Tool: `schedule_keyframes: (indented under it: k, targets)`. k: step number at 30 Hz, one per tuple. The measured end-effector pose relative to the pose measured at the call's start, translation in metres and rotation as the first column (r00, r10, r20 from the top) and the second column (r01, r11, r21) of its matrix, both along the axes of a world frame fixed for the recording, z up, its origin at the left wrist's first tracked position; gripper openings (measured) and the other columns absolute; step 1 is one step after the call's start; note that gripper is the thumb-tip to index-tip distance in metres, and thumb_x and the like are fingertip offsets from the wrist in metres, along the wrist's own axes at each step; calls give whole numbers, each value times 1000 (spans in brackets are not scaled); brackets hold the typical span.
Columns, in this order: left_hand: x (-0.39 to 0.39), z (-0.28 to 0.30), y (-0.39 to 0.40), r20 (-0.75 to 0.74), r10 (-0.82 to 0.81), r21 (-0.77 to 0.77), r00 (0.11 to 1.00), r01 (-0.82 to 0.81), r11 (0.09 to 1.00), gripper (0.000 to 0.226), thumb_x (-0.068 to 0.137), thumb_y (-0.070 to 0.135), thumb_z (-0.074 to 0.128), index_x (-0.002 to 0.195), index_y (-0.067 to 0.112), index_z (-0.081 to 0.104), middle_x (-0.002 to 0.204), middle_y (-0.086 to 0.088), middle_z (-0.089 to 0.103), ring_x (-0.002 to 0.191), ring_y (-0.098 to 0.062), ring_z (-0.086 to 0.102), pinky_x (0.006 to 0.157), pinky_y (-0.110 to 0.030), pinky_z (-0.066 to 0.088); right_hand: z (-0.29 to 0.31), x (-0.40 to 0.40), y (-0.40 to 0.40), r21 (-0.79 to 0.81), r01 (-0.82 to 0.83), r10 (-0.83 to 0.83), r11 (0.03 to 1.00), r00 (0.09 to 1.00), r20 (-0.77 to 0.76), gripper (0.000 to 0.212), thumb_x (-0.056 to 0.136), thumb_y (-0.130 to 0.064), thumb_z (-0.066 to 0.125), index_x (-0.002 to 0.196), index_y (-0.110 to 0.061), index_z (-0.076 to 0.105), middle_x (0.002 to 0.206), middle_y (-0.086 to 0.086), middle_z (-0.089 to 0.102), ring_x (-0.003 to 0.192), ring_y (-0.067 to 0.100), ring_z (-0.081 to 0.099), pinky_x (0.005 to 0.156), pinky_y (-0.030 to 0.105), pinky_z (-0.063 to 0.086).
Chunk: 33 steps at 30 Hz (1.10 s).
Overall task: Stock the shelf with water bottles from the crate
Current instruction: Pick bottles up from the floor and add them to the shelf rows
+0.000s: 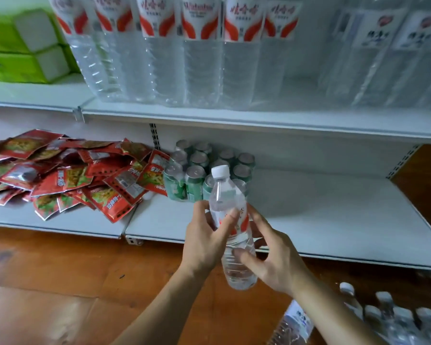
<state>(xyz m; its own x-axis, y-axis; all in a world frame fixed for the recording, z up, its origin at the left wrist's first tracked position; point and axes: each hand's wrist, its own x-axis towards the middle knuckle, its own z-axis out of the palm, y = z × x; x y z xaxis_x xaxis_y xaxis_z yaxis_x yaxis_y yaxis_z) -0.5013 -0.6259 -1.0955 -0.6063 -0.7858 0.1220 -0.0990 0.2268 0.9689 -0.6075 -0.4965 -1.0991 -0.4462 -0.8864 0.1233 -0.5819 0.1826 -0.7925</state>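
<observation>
Both hands hold one water bottle (230,220) upright in the air, just in front of the lower shelf (334,220). The left hand (207,242) wraps its fingers round the labelled middle; the right hand (271,255) grips the lower body with thumb and fingers spread. Behind its white cap stands a cluster of green cans (197,170), with red snack packets (67,175) heaped to their left. More bottles (388,317) lie at lower right above the wooden floor (60,282).
</observation>
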Motion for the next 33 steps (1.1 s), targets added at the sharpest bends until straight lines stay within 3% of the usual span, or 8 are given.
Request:
schedule_keyframes:
  k: [6, 11, 14, 19, 22, 24, 30, 33]
  targets:
    - [-26, 68, -5, -119, -45, -138, 992, 28, 990, 48, 85, 67, 52, 109, 25, 53, 83, 8, 69, 77, -3, 68, 62, -18, 53, 69, -23, -3, -76, 9, -18, 997, 993, -113, 94, 82, -55, 72, 153, -53, 10, 119, -26, 66, 105, -5, 63, 89, 24, 54]
    - [-51, 132, -5, -196, -79, -243, 977, 30, 970, 46, 89, 71, 45, 112, 32, 54, 84, 5, 71, 78, -9, 70, 67, -29, 59, 127, -41, -1, -208, 69, -104, 976, 981, -163, 93, 75, -58, 69, 146, -63, 9, 117, -44, 57, 108, -13, 59, 82, 9, 49]
    - [-64, 169, -3, -236, -112, -333, 965, 28, 943, 37, 90, 69, 46, 108, 38, 56, 82, 3, 70, 74, -12, 67, 69, -39, 57, 154, -55, -5, -325, 104, -165, 940, 972, -166, 94, 78, -42, 77, 152, -48, 20, 114, -35, 64, 103, -8, 63, 79, 9, 48]
    - [-88, 208, -8, -214, -108, -497, 971, -13, 868, 56, 96, 62, 42, 135, 24, 49, 66, 6, 55, 62, -6, 56, 59, -30, 42, 185, -80, -17, -438, 124, -228, 890, 954, -195, 100, 72, -45, 80, 155, -39, 24, 119, -12, 69, 109, 7, 66, 85, 39, 58]
    - [-99, 221, -16, -144, -89, -601, 986, -16, 799, 70, 99, 57, 41, 157, 23, 22, 114, 1, 67, 107, -11, 62, 89, -29, 50, 200, -94, -29, -478, 132, -257, 868, 944, -206, 99, 74, -45, 80, 155, -39, 24, 120, -11, 69, 111, 10, 66, 85, 45, 58]
    - [-102, 225, -23, -100, -38, -689, 994, -41, 724, 73, 101, 53, 44, 159, 19, 17, 155, -2, 43, 142, -16, 39, 112, -32, 37, 206, -102, -40, -496, 147, -278, 856, 939, -202, 98, 76, -42, 81, 155, -40, 23, 121, -11, 69, 109, 9, 66, 92, 43, 56]
    - [-113, 213, -51, -83, 154, -880, 985, -145, 453, 68, 98, 44, 57, 155, 13, 33, 154, -4, 43, 145, -27, 31, 120, -47, 29, 203, -118, -70, -476, 227, -326, 849, 936, -134, 97, 81, -39, 77, 157, -39, 16, 136, -14, 60, 120, -3, 56, 102, 24, 48]
    - [-119, 209, -60, -94, 278, -936, 956, -180, 301, 70, 94, 45, 62, 153, 16, 38, 156, -8, 40, 148, -32, 26, 122, -54, 21, 196, -123, -82, -482, 223, -326, 847, 935, -140, 91, 87, -36, 73, 156, -38, 14, 143, -11, 56, 127, 5, 55, 101, 33, 50]
